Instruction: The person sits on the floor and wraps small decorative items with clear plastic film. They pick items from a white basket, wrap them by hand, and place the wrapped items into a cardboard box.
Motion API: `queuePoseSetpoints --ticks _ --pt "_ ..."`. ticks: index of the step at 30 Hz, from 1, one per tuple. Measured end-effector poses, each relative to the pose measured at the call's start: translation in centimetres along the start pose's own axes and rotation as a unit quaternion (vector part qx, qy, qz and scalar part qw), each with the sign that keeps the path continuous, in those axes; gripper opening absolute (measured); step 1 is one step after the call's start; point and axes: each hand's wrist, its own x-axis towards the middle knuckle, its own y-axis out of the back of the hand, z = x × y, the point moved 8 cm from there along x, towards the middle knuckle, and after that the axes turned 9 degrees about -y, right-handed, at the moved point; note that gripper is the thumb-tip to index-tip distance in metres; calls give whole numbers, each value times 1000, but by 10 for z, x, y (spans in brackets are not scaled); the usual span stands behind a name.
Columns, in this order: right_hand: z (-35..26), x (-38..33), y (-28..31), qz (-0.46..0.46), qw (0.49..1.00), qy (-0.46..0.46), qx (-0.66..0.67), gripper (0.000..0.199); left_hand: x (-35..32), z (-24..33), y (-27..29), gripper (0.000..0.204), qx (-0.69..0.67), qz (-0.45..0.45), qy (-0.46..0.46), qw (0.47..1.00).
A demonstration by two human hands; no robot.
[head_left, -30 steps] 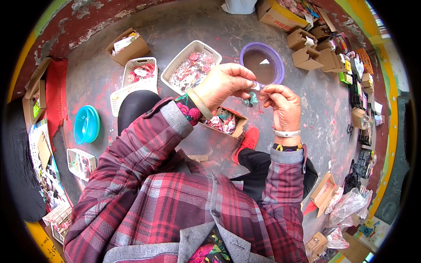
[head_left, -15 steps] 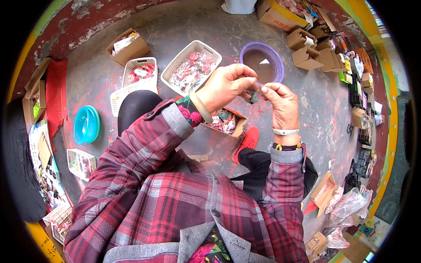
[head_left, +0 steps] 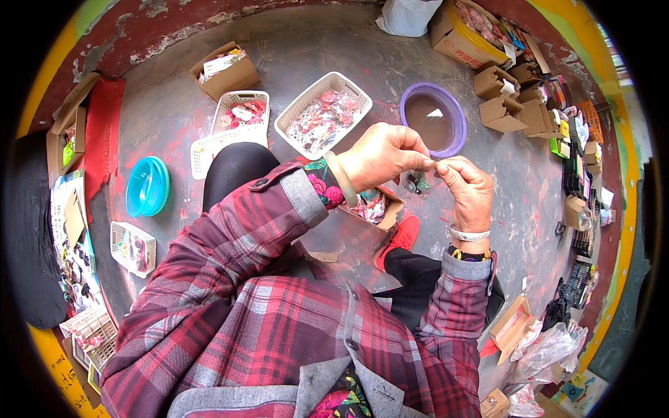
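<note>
My left hand [head_left: 382, 156] and my right hand [head_left: 468, 189] meet fingertip to fingertip in front of me, both pinching one small piece. A small dark greenish trinket [head_left: 417, 183] dangles just below the pinch. It is too small to tell what it is. Directly under my hands sits an open cardboard box [head_left: 382, 211] of pink and red small items, partly hidden by my left wrist. I wear a pale bangle on the left wrist and a white band on the right.
On the grey floor beyond stand a white basket [head_left: 298, 111] of pink pieces, a second white basket [head_left: 221, 118], a purple round tub [head_left: 412, 97] and a teal bowl [head_left: 148, 185]. Cardboard boxes [head_left: 503, 104] crowd the right side. My red shoe [head_left: 398, 238] is below the hands.
Both hands have drifted slightly down and right, still pinched together. The greenish trinket now hangs lower beneath the fingertips.
</note>
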Motion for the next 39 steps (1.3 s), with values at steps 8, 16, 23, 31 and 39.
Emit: queuePoseSetpoints --ticks 8,16,23,31,39 --pt "1 1 1 16 1000 -17 1 15 1 3 9 15 9 6 42 999" --pt "9 2 8 48 997 -52 38 18 0 -1 7 15 -55 3 46 997" --pt "24 8 6 38 989 -97 103 26 -1 -5 23 13 -82 69 58 993" --pt "49 3 -36 -67 932 -246 256 35 -2 -18 52 10 -190 181 25 965" --pt "55 10 -15 18 963 -177 204 22 -4 -19 41 24 -177 145 64 971"
